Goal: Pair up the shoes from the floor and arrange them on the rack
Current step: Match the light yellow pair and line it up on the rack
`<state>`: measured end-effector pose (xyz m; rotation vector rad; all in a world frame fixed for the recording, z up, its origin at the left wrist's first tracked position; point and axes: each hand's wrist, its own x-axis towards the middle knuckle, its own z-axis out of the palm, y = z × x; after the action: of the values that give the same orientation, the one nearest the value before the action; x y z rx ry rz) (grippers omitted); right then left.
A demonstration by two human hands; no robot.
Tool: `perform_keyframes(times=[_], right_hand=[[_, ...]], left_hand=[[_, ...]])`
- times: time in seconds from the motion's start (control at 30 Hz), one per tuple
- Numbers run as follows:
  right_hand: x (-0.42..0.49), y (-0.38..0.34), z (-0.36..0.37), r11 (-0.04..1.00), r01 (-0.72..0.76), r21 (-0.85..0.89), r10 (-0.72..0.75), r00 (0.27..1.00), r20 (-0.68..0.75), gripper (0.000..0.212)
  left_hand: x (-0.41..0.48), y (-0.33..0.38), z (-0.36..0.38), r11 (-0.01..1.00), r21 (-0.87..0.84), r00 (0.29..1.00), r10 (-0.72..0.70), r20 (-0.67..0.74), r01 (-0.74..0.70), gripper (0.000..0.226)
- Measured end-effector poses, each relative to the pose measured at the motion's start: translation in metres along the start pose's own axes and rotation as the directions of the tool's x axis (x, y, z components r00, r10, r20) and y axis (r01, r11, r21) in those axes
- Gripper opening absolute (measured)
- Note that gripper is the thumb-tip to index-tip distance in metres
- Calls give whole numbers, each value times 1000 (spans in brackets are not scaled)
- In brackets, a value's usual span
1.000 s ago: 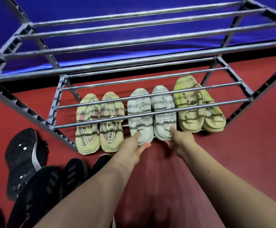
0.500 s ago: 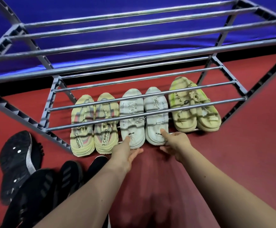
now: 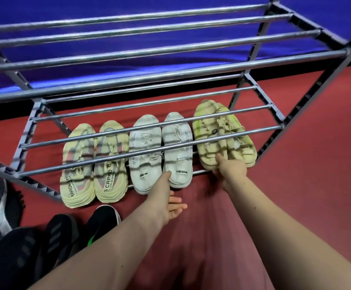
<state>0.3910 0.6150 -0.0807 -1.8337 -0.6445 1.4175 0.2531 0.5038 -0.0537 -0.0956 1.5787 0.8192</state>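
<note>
The white sneakers [image 3: 162,151] are sitting side by side on the lowest tier of the rack [image 3: 170,74], toes pointing toward the back and heels hanging just over the front rail. That is probably why you are reaching for the heels: they are the only part you can get at under the rails above. The pale yellow sneakers [image 3: 95,164] are lying just to their left and the yellow-green sandals [image 3: 222,135] just to their right. That makes three matched pairs in one row, close together but not overlapping.

Your left hand [image 3: 166,199] is hovering at the heel of the right-hand white sneaker. One fingertip is just reaching it, while the other fingers [image 3: 178,206] are spread loose and are holding nothing. It looks as if you are nudging the shoe, not gripping it. Your right hand [image 3: 231,170] is resting against the sandals' heels with one finger lying straight along the top. The hand itself is hiding the rest, so you cannot tell whether it is pinching the sole or only pushing.

Several black shoes [image 3: 101,222] are lying jumbled on the red floor [image 3: 306,185] at the lower left. By the look of it, they are waiting to be paired next, and both upper tiers are offering room for them.
</note>
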Motion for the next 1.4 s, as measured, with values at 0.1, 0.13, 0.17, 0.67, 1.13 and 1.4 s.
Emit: perform_keyframes(times=[0.1, 0.13, 0.17, 0.67, 1.13, 1.4], right_hand=[[1, 5, -5, 998, -25, 63, 19, 995, 95, 15], [0, 4, -5, 998, -35, 60, 29, 993, 111, 15], [0, 1, -6, 997, -46, 54, 40, 992, 123, 19], [22, -19, -19, 920, -259, -294, 331, 915, 231, 12], [-1, -5, -13, 953, 64, -296, -68, 998, -2, 34], [6, -3, -31, 983, 15, -180, -41, 989, -142, 92]], left_hand=[[1, 3, 0, 1000, 27, 1000, 7, 11, -8, 59], [1, 4, 0, 999, 38, 1000, 12, 13, -12, 58], [1, 3, 0, 999, 50, 1000, 17, 12, -17, 58], [9, 0, 5, 995, 93, 999, 39, -17, -37, 50], [24, 8, 17, 969, -240, 995, 82, 65, -65, 36], [12, -3, -1, 999, 40, 987, 10, 158, -16, 44]])
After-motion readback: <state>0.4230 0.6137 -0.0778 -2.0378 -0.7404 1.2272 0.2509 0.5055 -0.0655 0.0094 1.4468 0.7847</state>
